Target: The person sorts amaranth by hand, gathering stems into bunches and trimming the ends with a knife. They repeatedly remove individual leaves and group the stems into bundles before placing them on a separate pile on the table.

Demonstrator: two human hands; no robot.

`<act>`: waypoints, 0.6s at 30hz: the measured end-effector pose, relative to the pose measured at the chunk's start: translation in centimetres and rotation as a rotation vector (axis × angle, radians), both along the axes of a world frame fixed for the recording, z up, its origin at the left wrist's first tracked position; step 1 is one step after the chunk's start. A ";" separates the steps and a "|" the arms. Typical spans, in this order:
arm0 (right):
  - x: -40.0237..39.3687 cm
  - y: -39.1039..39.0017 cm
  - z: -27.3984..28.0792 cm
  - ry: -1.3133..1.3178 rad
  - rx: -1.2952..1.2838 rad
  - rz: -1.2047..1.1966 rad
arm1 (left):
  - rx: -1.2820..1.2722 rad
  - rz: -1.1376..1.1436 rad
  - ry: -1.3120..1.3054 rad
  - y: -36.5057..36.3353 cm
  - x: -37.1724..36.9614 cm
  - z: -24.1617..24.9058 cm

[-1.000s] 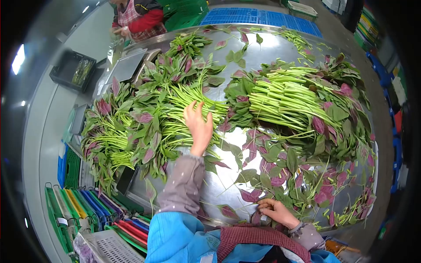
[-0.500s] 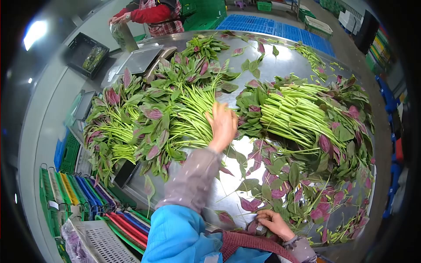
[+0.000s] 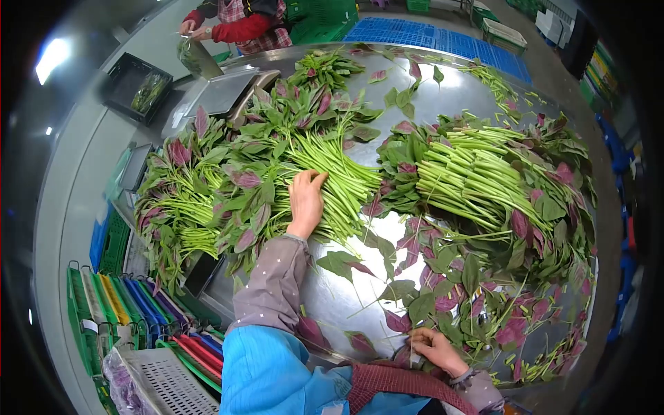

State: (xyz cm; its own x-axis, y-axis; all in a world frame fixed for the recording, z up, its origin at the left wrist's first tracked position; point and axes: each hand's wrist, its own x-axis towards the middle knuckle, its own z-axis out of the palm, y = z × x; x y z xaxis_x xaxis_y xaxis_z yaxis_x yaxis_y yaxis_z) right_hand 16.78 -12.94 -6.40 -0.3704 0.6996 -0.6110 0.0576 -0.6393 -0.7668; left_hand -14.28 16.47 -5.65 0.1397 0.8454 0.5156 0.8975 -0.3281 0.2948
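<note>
Head view: stem bunch (image 3: 349,190) lies left of centre on the table (image 3: 335,297); stalks slender, bright green, fanned, bare ends toward the right. Its leaves (image 3: 245,180), green with purple-magenta patches, spread to the left. Left hand (image 3: 306,205) rests on the stalks, fingers slightly bent; cannot tell whether they grip any. Second pile (image 3: 474,180), to the right: stalks packed in layers, leaves at both sides. Right hand (image 3: 436,351) at the near edge, fingers curled, grip unclear, beside loose leaves (image 3: 398,321).
</note>
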 end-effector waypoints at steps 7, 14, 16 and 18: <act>0.0 0.4 -0.1 0.003 -0.003 0.005 | -0.156 -0.104 -0.391 -4.1 2.5 1.0; -0.1 0.2 -0.4 0.008 0.004 -0.014 | 0.024 -0.067 -0.257 -0.8 0.3 2.8; -0.1 0.4 -0.1 -0.003 0.008 -0.002 | 0.130 -0.137 0.143 0.3 0.2 3.7; -0.1 0.4 0.1 -0.016 0.007 0.003 | 0.111 -0.178 0.257 1.4 -0.2 3.5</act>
